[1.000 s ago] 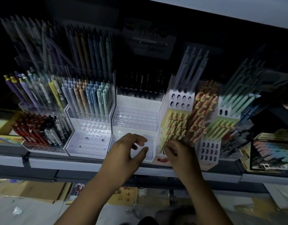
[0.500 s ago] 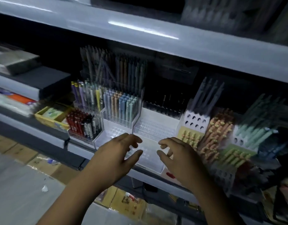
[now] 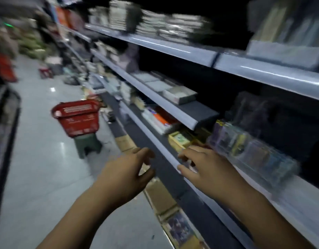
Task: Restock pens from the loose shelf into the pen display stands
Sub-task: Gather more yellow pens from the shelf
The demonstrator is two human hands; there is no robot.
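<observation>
Both hands are out in front and hold nothing. The left hand (image 3: pixel 126 174) hangs over the aisle floor (image 3: pixel 38 168), fingers loosely curled, just off the front edge of the shelf (image 3: pixel 156 141). The right hand (image 3: pixel 207 169) reaches across that edge, fingers spread and relaxed; whether it touches the lip I cannot tell. Just past its knuckles the clear pen stands (image 3: pixel 254 155) sit along the shelf's front, their pens a blur. A yellow box (image 3: pixel 180 141) lies by the fingertips. Down the open aisle a red basket (image 3: pixel 77 117) rests on a green stool (image 3: pixel 87 146), close to the shelving.
</observation>
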